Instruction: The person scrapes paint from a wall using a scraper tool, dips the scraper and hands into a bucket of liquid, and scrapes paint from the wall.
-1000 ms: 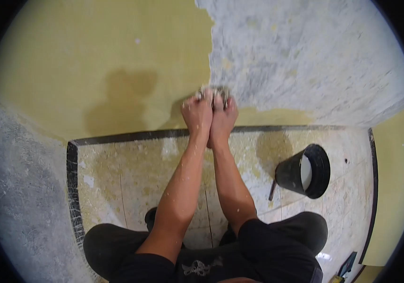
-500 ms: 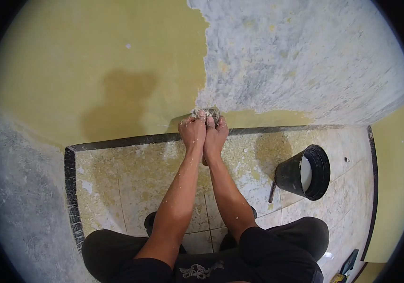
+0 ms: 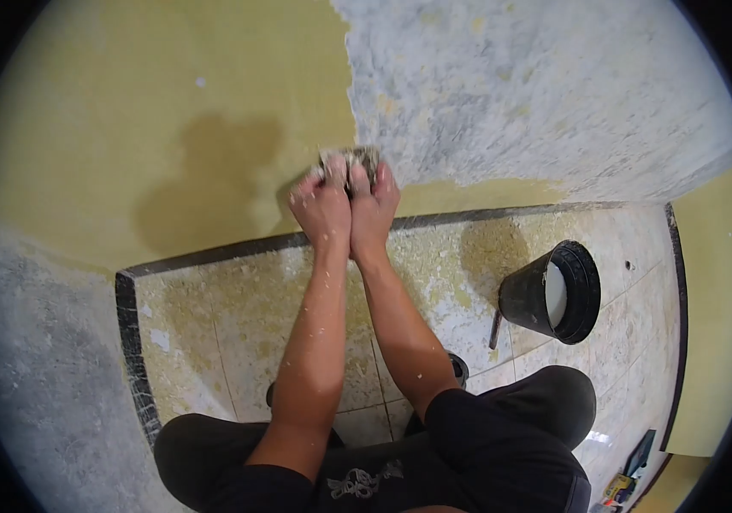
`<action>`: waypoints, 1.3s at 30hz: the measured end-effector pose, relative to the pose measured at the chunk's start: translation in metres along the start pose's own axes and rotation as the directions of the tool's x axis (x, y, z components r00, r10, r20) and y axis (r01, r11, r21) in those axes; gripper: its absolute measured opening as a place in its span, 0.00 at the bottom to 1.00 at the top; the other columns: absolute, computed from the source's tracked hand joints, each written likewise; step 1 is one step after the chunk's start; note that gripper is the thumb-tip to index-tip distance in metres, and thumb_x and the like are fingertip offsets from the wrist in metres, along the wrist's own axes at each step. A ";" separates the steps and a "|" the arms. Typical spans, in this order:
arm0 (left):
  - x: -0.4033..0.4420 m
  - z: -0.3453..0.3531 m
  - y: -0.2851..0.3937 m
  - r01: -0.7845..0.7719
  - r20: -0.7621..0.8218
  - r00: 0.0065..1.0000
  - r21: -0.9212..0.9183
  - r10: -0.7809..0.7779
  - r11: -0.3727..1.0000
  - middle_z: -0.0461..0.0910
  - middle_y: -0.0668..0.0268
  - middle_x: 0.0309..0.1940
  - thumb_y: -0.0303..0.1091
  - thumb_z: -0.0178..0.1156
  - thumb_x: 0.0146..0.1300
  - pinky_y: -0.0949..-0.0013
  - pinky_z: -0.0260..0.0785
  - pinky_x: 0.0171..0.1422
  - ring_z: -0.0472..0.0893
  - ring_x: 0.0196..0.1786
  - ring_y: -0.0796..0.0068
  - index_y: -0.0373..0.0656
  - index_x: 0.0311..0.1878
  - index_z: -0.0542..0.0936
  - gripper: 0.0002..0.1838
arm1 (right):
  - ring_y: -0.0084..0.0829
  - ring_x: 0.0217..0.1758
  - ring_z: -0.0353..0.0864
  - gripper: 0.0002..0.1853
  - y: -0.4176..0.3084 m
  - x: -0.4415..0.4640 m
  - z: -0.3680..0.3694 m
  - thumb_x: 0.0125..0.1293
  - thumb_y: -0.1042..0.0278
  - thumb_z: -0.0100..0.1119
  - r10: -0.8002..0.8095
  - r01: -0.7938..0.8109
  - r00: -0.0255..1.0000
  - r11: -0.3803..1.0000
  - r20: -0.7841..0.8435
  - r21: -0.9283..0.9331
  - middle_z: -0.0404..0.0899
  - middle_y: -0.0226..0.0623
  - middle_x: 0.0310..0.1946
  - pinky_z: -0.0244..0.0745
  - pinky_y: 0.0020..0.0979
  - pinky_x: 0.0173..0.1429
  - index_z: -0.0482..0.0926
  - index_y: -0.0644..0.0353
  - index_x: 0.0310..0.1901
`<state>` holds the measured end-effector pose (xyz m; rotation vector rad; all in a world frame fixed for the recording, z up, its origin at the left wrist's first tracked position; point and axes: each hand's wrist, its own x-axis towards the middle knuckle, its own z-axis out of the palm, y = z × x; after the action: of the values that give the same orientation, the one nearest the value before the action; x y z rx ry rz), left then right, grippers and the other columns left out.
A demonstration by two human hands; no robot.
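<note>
My left hand (image 3: 323,201) and my right hand (image 3: 372,201) are side by side, fingers wrapped round one flat scraper (image 3: 364,156) smeared with paint scraps. Its blade edge meets the wall where yellow paint (image 3: 298,77) borders bare grey-white plaster (image 3: 469,111). Pale flecks cling to both forearms. The scraper's lower part is hidden by my fingers.
A black bucket (image 3: 524,299) with whitish contents stands tilted in view at the right, a dark stick-like tool (image 3: 495,330) beside it. Paint flakes cover the floor tiles (image 3: 255,333). A black skirting strip (image 3: 246,247) edges the wall. More items (image 3: 618,489) lie at lower right.
Both hands and the scraper moved down the wall, then back up and to the left, along the paint edge. The view has shifted slightly.
</note>
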<state>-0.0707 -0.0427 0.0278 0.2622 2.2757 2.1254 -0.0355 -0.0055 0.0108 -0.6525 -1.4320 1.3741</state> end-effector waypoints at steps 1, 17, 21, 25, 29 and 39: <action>-0.007 0.004 -0.010 0.068 -0.026 0.997 0.009 -0.068 0.998 0.81 0.59 0.22 0.41 0.64 0.58 0.63 0.68 0.35 0.75 0.26 0.71 0.31 0.31 0.82 0.17 | 0.25 0.32 0.66 0.06 0.015 -0.007 -0.005 0.64 0.71 0.55 0.044 -0.043 0.999 0.998 -0.006 0.042 0.75 0.38 0.27 0.67 0.29 0.39 0.73 0.66 0.34; -0.037 0.047 -0.082 0.269 0.088 0.955 0.154 -0.284 0.951 0.80 0.55 0.22 0.37 0.60 0.61 0.62 0.66 0.35 0.74 0.26 0.70 0.30 0.31 0.81 0.16 | 0.21 0.32 0.66 0.02 0.073 -0.013 -0.062 0.63 0.79 0.53 0.297 -0.297 0.954 0.955 -0.036 0.010 0.74 0.31 0.27 0.66 0.25 0.39 0.73 0.65 0.33; -0.038 0.046 -0.056 0.301 0.094 0.945 0.117 -0.312 0.947 0.79 0.60 0.22 0.35 0.61 0.61 0.64 0.65 0.34 0.72 0.26 0.72 0.30 0.31 0.80 0.14 | 0.21 0.33 0.65 0.04 0.081 -0.007 -0.061 0.63 0.77 0.54 0.270 -0.268 0.963 0.960 -0.011 0.082 0.72 0.31 0.26 0.65 0.26 0.38 0.71 0.65 0.31; -0.030 0.053 -0.036 0.115 0.062 0.990 0.122 -0.123 0.986 0.78 0.63 0.21 0.36 0.63 0.60 0.66 0.65 0.34 0.71 0.26 0.75 0.32 0.30 0.80 0.14 | 0.20 0.33 0.62 0.06 0.045 0.016 -0.055 0.64 0.75 0.54 0.123 -0.121 0.992 0.990 -0.033 0.068 0.70 0.29 0.26 0.64 0.24 0.38 0.70 0.65 0.31; -0.037 0.055 -0.061 0.079 0.010 0.997 0.133 -0.081 0.988 0.76 0.46 0.19 0.44 0.61 0.57 0.56 0.64 0.32 0.74 0.23 0.50 0.30 0.25 0.78 0.21 | 0.20 0.33 0.64 0.02 0.073 0.003 -0.059 0.64 0.76 0.53 0.179 -0.173 0.983 0.979 -0.047 0.107 0.72 0.29 0.28 0.65 0.24 0.39 0.72 0.65 0.34; -0.039 0.061 -0.070 0.218 0.086 0.971 0.056 -0.222 0.974 0.79 0.56 0.19 0.38 0.62 0.60 0.62 0.65 0.32 0.71 0.23 0.71 0.30 0.28 0.80 0.16 | 0.20 0.32 0.64 0.04 0.070 0.002 -0.068 0.64 0.76 0.53 0.181 -0.181 0.983 0.983 -0.038 0.024 0.71 0.28 0.27 0.65 0.24 0.37 0.71 0.64 0.31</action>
<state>-0.0319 0.0077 -0.0498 0.0995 2.1892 1.9149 0.0072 0.0384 -0.0649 -0.8087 -1.3509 1.5059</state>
